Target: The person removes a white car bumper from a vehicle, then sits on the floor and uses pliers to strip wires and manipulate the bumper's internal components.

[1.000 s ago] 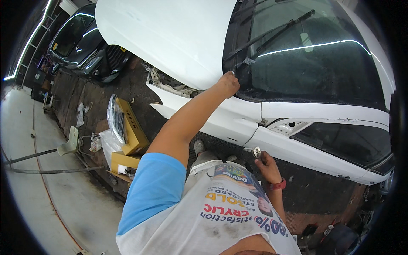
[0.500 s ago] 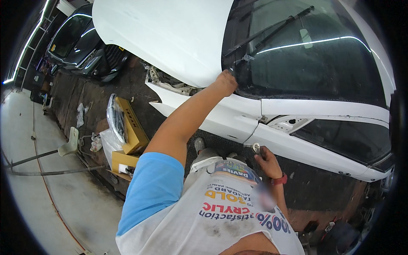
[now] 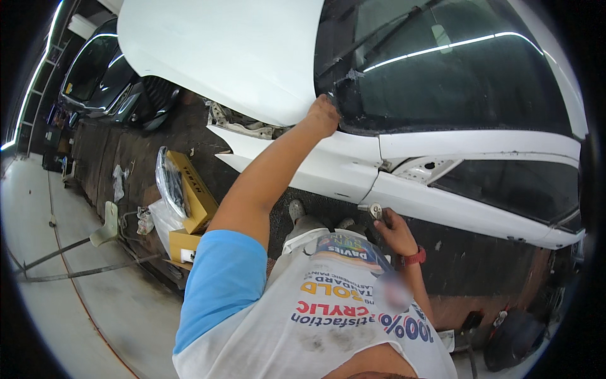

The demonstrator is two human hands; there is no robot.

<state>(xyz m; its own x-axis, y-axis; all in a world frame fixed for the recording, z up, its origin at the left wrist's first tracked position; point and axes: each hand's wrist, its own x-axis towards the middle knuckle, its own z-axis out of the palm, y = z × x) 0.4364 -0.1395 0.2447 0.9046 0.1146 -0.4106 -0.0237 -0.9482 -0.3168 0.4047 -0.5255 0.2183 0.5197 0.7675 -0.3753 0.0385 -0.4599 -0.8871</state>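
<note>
A white car stands in front of me, its hood [image 3: 221,57] meeting the dark windshield [image 3: 454,88]. My left hand [image 3: 324,117] reaches to the rear corner of the hood beside the windshield's lower edge. Its fingers are bent together there, and whatever they pinch is hidden. Near the front door [image 3: 410,199], my right hand [image 3: 396,232] is closed round a ratchet wrench [image 3: 375,210]. The tool's round metal head sticks out past the fingers towards the white fender [image 3: 328,167]; most of its handle is hidden in the palm.
Left of me are an open cardboard box [image 3: 197,192], clear plastic wrapping [image 3: 170,183] and a pale seat-like piece [image 3: 106,224] by metal bars. A dark car [image 3: 113,82] stands at the far left. A black rounded object [image 3: 514,341] lies at the lower right.
The whole view has shifted, so the car appears further left and up. My left hand stays at the hood corner, and my right hand still holds the ratchet wrench.
</note>
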